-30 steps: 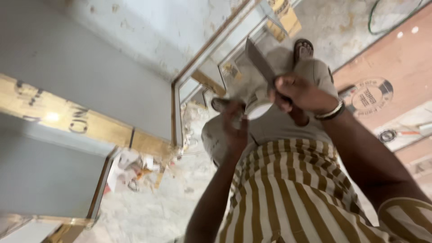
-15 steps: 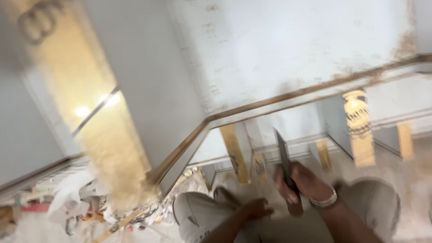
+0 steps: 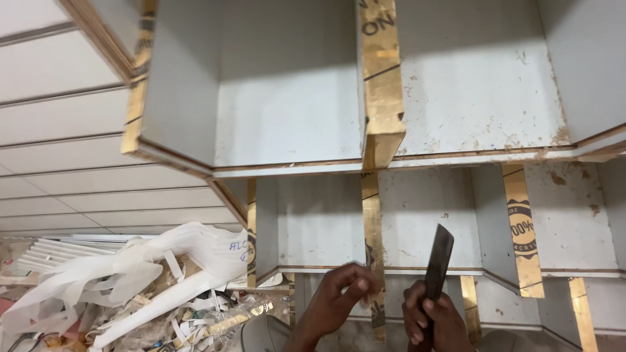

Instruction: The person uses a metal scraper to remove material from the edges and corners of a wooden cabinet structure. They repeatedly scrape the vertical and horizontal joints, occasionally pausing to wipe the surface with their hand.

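Observation:
My right hand (image 3: 432, 321) grips a flat dark metal file (image 3: 437, 261) that points upward in front of a grey shelf unit (image 3: 456, 98). My left hand (image 3: 342, 296) pinches the gold tape strip (image 3: 373, 228) on the front edge of a vertical divider of that unit. The unit has several open compartments with grey panels, speckled with brown dust, and gold tape on the divider edges (image 3: 381, 78). Both hands sit low in the view, close together, with the wrists cut off by the bottom edge.
A heap of white plastic sheeting and torn tape scraps (image 3: 150, 287) lies at the lower left. Behind it is a white panelled wall (image 3: 59, 130). More gold-taped dividers (image 3: 523, 228) stand to the right. A grey rounded surface (image 3: 261, 332) shows at the bottom.
The view has swung up from my lap and striped shirt to face the shelf unit straight on. My left hand has reached the gold tape strip; my right hand still holds the file.

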